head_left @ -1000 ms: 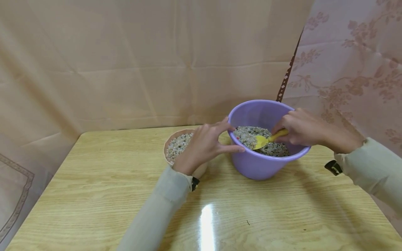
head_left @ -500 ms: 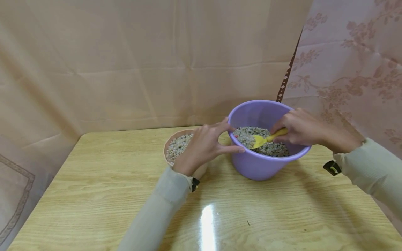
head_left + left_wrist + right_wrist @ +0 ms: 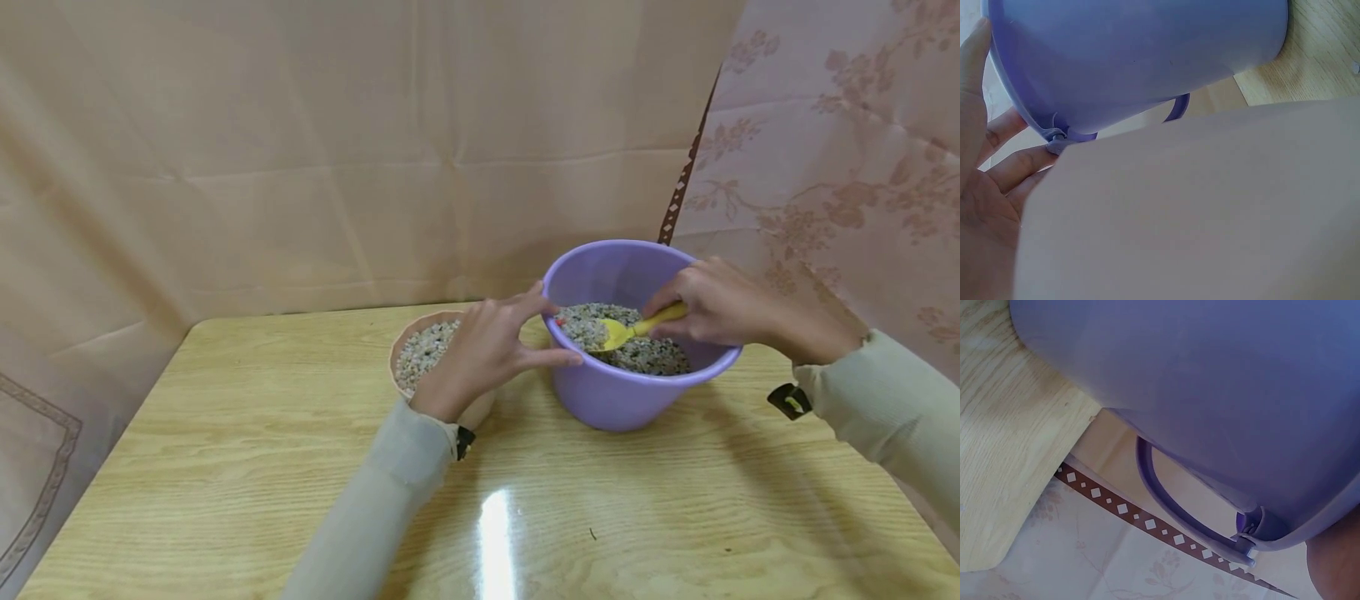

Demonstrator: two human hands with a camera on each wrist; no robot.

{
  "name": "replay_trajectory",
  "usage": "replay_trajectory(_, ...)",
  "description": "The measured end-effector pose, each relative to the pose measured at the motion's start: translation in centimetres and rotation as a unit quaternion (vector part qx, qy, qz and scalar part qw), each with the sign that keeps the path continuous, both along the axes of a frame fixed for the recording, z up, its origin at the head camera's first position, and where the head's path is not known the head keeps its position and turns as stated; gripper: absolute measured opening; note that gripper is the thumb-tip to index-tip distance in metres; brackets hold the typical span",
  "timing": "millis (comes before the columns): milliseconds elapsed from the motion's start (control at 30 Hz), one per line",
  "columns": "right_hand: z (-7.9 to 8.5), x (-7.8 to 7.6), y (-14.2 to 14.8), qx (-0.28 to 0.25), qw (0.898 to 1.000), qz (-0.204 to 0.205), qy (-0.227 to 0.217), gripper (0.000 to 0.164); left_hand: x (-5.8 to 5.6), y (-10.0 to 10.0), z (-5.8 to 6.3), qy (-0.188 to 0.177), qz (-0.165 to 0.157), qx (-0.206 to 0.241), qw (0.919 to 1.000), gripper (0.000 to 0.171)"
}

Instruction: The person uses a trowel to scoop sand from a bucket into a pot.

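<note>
A purple bucket with small multicoloured gravel inside stands on the right half of the table. My right hand reaches over its rim and grips the handle of a small yellow shovel. The shovel's blade lies at the gravel surface, loaded with pale grains, near the left inner wall. My left hand holds the bucket's left rim, thumb in front and fingers farther back. In the left wrist view its fingers are at the rim beside the handle's hinge.
A peach-coloured pot, filled with similar gravel, stands left of the bucket, partly hidden by my left hand and wrist. The bucket's handle hangs down at the back. Cloth curtains close off the table's far side and right.
The shovel's blade has shifted slightly left and up across the gravel toward the bucket's left wall. My left hand keeps its place on the rim.
</note>
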State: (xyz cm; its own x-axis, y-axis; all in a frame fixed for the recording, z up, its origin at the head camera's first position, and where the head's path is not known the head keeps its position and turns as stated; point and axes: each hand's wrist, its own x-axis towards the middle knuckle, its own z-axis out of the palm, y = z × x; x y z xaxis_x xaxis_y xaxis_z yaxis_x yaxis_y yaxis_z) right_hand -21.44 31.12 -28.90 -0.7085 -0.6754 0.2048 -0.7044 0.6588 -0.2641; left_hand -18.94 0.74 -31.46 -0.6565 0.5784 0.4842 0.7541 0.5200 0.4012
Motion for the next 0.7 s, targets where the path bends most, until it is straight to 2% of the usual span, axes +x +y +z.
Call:
replay_trajectory(400, -0.22, -0.10, 0.27, -0.010, 1.000, 0.009, 0.015, 0.019, 0.24, 0.02, -0.19, 0.004, 0.013, -0.005, 0.9999, 0.047)
replay_trajectory(700, -0.28, -0.01, 0.70, -0.043, 0.997, 0.025, 0.050, 0.020, 0.23, -0.03, -0.23, 0.013, 0.018, -0.007, 0.9997, 0.049)
